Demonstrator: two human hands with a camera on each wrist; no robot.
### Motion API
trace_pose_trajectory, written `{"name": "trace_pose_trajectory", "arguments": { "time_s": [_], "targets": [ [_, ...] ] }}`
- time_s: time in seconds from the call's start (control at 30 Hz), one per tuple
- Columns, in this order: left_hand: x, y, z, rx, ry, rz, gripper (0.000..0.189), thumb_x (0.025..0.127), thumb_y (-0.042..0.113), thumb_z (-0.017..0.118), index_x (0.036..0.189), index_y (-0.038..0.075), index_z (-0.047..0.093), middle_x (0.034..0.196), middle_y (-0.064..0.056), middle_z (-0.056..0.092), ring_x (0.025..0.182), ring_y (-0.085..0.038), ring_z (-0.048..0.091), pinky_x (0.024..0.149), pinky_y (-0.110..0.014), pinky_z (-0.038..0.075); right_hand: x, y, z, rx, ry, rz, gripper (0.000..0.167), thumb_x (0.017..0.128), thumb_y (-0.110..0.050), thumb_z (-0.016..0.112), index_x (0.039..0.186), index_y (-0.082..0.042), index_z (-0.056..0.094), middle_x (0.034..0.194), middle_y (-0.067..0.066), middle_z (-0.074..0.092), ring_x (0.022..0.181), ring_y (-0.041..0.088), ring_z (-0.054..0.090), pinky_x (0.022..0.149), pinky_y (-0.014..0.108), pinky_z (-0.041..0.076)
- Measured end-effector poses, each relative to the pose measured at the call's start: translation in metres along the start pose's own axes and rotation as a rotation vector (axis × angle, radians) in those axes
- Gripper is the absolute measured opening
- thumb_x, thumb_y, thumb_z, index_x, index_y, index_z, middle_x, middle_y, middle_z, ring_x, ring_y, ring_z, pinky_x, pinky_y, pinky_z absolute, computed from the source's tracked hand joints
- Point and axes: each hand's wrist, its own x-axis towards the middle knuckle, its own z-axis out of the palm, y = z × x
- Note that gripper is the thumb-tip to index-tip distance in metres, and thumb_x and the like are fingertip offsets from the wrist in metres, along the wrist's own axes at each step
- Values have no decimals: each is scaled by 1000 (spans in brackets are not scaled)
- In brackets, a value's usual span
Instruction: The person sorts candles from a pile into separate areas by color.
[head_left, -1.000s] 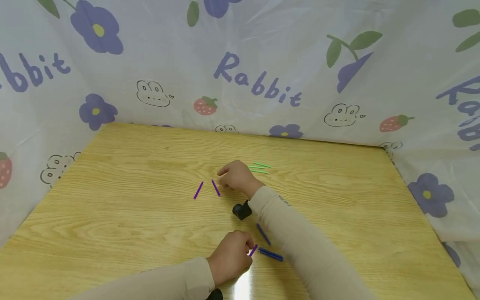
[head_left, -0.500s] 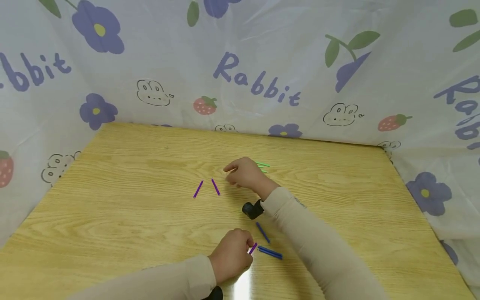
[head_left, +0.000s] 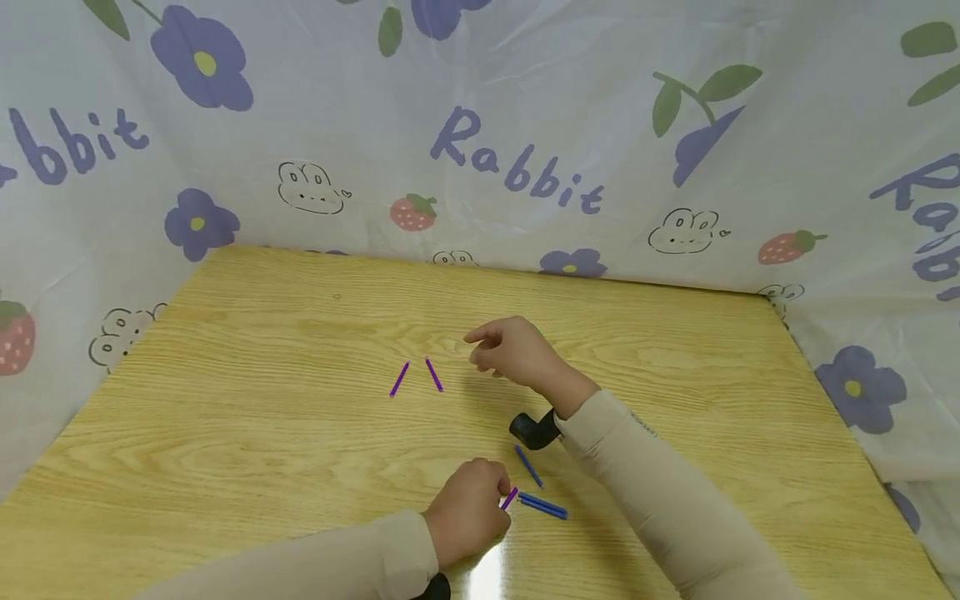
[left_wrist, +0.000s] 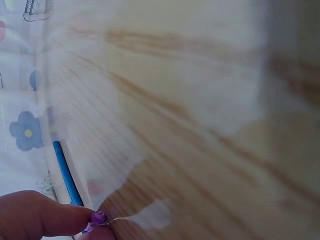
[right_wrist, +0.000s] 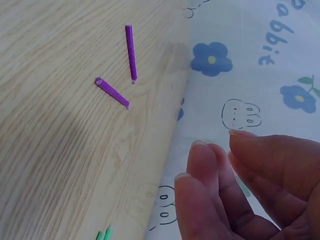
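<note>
Across the surface, the right grip hangs loosely parted, seemingly empty, near two purple sticks; closer in, the left grip pinches another purple stick beside blue sticks.

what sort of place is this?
Probably a makeshift tabletop recording booth, though the room beyond isn't visible. Clues: a wood-grain table, wrinkled "Rabbit"-printed sheeting rising behind it and along both sides, and a black wrist-worn device, likely a camera.
</note>
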Motion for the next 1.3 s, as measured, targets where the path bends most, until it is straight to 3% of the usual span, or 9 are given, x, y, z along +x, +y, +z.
{"name": "trace_pose_trajectory", "arguments": {
  "time_s": [0.3, 0.53, 0.8, 0.97, 1.1, 1.3],
  "targets": [
    [1, 2, -1, -34, -30, -42, 20, 65, -12, 63, 80, 0, 60, 60, 1, 49, 54, -10, 40, 49, -23, 35, -16, 9, -3, -7, 1, 13, 33, 94, -11, 61, 126, -6, 63, 102, 15, 67, 95, 34, 63, 81, 44, 53],
    [2, 5, -1, -5, -43, -60, 20, 66, -12, 66, 79, 1, 59, 71, -1, 55, 62, -12, 46, 54, -25, 41, -25, 15, -3, -44, -1, -1, 32, 94, -12, 61, 125, -5, 63, 100, 14, 67, 88, 32, 63, 75, 42, 52],
    [3, 6, 0, 40, -22, -58, 20, 64, -9, 70, 76, 4, 58, 71, 0, 56, 65, -12, 49, 59, -26, 45, -31, 28, 0, -15, -10, 3, 32, 93, -11, 62, 123, -3, 64, 95, 12, 68, 85, 30, 63, 74, 41, 53],
    [4, 4, 0, 41, -30, -58, 20, 65, -9, 69, 76, 3, 58, 71, 0, 55, 65, -12, 50, 58, -26, 45, -36, 38, 5, -72, -23, 19, 29, 91, -8, 62, 119, -2, 67, 88, 5, 66, 77, 22, 62, 68, 33, 53],
    [4, 4, 0, 58, -36, -54, 21, 65, -8, 70, 76, 3, 57, 70, 0, 55, 64, -12, 49, 58, -26, 45, -42, 45, 8, -152, -20, 19, 28, 89, -6, 62, 116, -3, 69, 86, 1, 65, 70, 14, 55, 62, 25, 45],
    [4, 7, -1, 85, -44, -58, 20, 66, -7, 71, 79, 2, 58, 69, 0, 54, 62, -11, 48, 57, -25, 44, -52, 51, 7, -195, -4, -10, 26, 87, -5, 62, 112, -3, 71, 85, 0, 65, 72, 10, 51, 63, 24, 44]
  ]
}}
